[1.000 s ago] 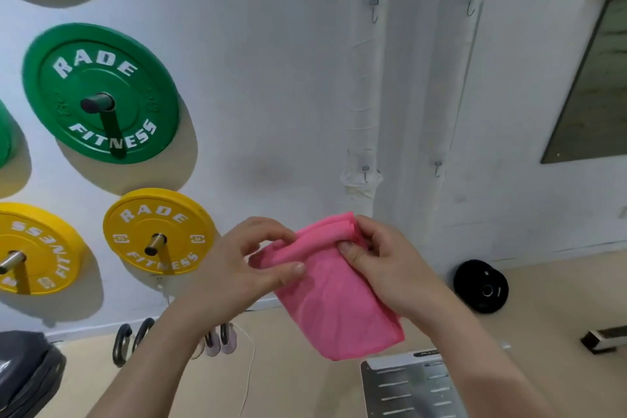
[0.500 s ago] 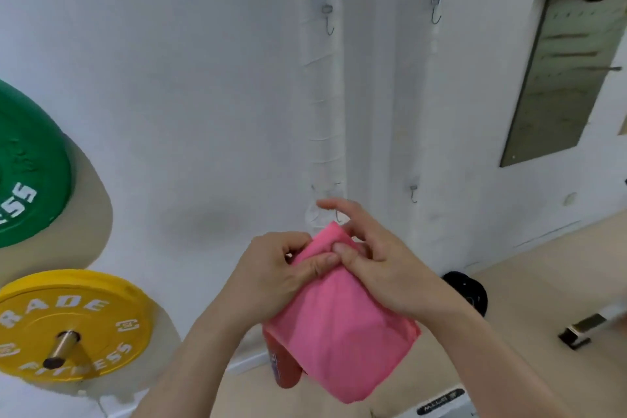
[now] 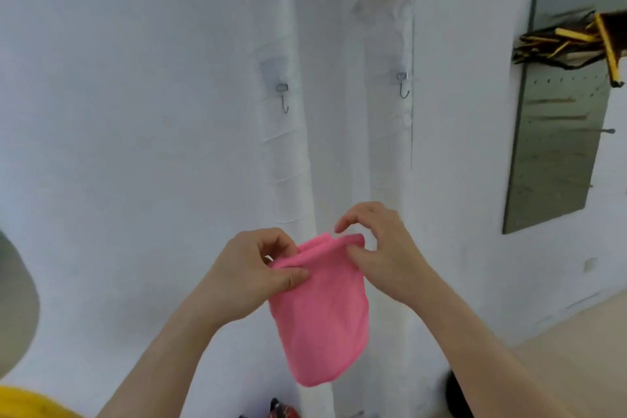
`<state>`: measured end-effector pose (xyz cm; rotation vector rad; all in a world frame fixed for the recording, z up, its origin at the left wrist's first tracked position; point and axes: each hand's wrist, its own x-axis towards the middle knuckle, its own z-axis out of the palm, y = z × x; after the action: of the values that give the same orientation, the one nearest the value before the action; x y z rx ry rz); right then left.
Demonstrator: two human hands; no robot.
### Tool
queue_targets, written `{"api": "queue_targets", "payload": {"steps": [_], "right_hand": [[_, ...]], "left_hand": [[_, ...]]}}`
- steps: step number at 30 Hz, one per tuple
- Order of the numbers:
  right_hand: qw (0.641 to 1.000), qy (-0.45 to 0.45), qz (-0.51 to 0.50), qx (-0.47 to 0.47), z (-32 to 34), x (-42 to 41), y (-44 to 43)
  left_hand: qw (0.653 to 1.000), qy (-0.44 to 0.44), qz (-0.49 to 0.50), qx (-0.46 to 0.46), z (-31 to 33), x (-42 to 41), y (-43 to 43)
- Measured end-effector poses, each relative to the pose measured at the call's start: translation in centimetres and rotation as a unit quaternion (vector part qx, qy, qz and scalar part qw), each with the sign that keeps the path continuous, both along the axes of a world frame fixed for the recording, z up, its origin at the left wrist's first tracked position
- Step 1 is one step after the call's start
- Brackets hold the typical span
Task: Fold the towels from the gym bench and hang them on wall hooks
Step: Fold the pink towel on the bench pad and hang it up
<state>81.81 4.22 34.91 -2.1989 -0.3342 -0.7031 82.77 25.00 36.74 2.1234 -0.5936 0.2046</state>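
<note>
A folded pink towel hangs in front of the white wall, held up by its top edge. My left hand pinches the top left corner between thumb and fingers. My right hand grips the top right corner, its index finger curled above the fold. Two small metal wall hooks are above the towel: a left hook and a right hook, both bare. The gym bench is out of view.
A grey pegboard panel with pegs hangs on the wall at right, with black and yellow bands draped over it. A yellow weight plate shows at the bottom left. A black plate lies on the tan floor.
The view has tilted up and to the right, bringing the upper hooks nearer to centre. Both hands have spread apart along the towel's top edge, and the towel hangs straighter.
</note>
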Motion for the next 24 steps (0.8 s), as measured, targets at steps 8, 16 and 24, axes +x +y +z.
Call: {"api": "queue_targets", "payload": {"steps": [8,16,24], "right_hand": [[0.981,0.013,0.191,-0.009,8.1,7.1,0.3],[0.973,0.013,0.221,0.062,14.5,16.6,0.1],[0.990,-0.082,0.081,-0.081,17.3,24.1,-0.6]], "left_hand": [[0.998,0.005,-0.011,-0.070,7.5,6.8,-3.2],[0.970,0.091,-0.169,-0.152,12.2,15.5,-0.5],[0.991,-0.121,-0.044,-0.037,14.7,23.4,-0.3]]}}
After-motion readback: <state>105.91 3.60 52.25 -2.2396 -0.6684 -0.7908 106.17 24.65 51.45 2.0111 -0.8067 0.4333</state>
